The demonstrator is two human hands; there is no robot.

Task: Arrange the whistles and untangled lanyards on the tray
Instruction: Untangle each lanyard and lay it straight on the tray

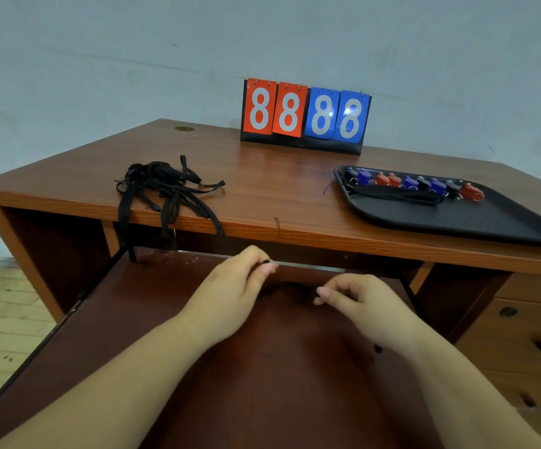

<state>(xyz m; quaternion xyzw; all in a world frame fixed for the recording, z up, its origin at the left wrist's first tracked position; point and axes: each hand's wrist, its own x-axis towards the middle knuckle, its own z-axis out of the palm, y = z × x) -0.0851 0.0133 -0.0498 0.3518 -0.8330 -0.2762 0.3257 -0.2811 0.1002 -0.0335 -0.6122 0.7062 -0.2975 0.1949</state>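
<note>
A black tray [476, 222] lies at the desk's right. A row of red, blue and black whistles [414, 183] sits along its far edge, with a straightened bundle of black lanyards [398, 193] in front of them. A tangled heap of black lanyards [165, 189] lies at the desk's left front, with several loops hanging over the edge. Both hands hover over the pulled-out keyboard shelf. My left hand [240, 290] pinches a small black piece of lanyard at its fingertips. My right hand [359, 303] has curled fingers pinched together; a blurred dark lanyard [287, 291] hangs between the hands.
A flip scoreboard [306, 116] showing 8888 in red and blue stands at the back of the wooden desk [278, 186]. The keyboard shelf [165, 319] juts toward me below the desk edge. Drawers [521, 335] are on the right.
</note>
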